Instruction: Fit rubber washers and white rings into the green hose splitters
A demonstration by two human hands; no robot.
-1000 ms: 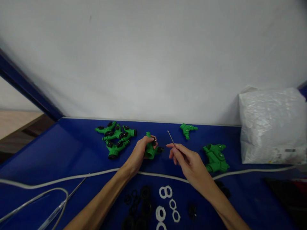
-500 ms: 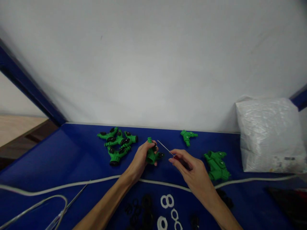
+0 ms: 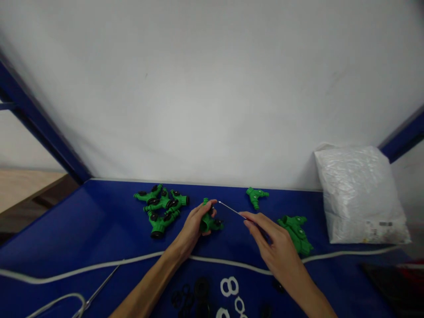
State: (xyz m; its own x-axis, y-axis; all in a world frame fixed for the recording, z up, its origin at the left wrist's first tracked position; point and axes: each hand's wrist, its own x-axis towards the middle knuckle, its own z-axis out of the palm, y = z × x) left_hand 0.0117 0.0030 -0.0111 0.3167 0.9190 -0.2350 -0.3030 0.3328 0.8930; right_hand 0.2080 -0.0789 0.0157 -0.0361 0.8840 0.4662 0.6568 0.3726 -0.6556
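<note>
In my left hand point(image 3: 195, 223) is a green Y-shaped hose splitter point(image 3: 206, 224) with black valve levers, fingers wrapped round it and its wide opening towards me. My right hand point(image 3: 268, 234) grips a screwdriver by its handle, mostly hidden in the fingers. The thin metal shaft point(image 3: 232, 209) points left, its tip close to my left thumb; whether they touch I cannot tell. Several green splitters with black levers point(image 3: 160, 223) lie left of my left hand. Beyond my right hand rests one green splitter without levers point(image 3: 256, 196), and more green splitters point(image 3: 297, 234) are partly behind that hand.
White ring nuts point(image 3: 229, 286) and black rings point(image 3: 201, 289) lie at the front of the blue table point(image 3: 109, 221). A white cable point(image 3: 132, 260) crosses under my forearms. At the right stands a plastic-wrapped package point(image 3: 361, 194); a pale wall rises behind.
The screwdriver has shifted in my right fingers, its tip now nearer my left thumb. My left thumb has straightened along the splitter. The whole view has tilted up slightly.
</note>
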